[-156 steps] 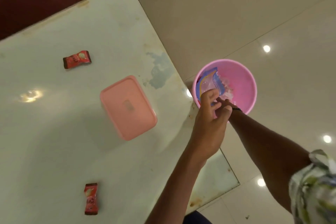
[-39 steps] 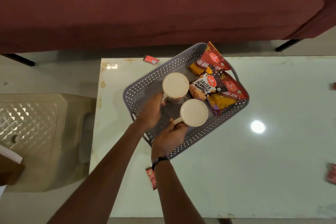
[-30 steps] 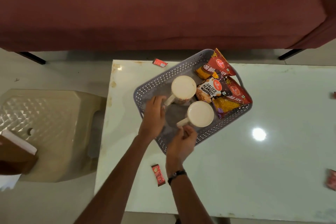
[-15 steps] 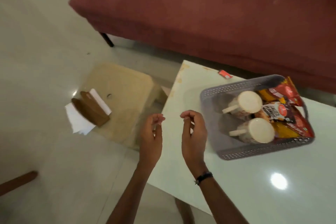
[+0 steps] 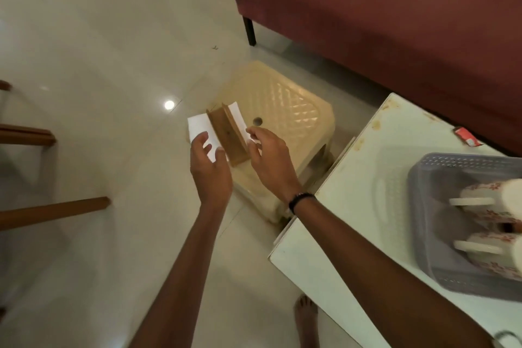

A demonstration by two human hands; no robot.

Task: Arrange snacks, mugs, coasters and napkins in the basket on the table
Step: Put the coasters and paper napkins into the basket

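Observation:
A brown wooden napkin holder point(image 5: 226, 133) with white napkins point(image 5: 199, 128) stands on a cream plastic stool point(image 5: 285, 110) on the floor. My left hand point(image 5: 210, 169) reaches over the napkins on the holder's left side, fingers apart. My right hand point(image 5: 271, 159) is at the holder's right side, fingertips at the white napkin edge there; I cannot tell whether it grips. The grey basket point(image 5: 423, 223) sits on the table point(image 5: 364, 200) at the right, holding two cream mugs point(image 5: 480, 200) lying on their sides.
A maroon sofa point(image 5: 395, 22) stands behind the table and stool. A small red snack packet point(image 5: 466, 136) lies at the table's far edge. Wooden furniture legs point(image 5: 53, 209) are at the left. My bare foot point(image 5: 306, 319) is on the tiled floor.
My view has swung left from the basket to the stool. Both hands left the mugs and moved to the napkin holder, one on each side of it.

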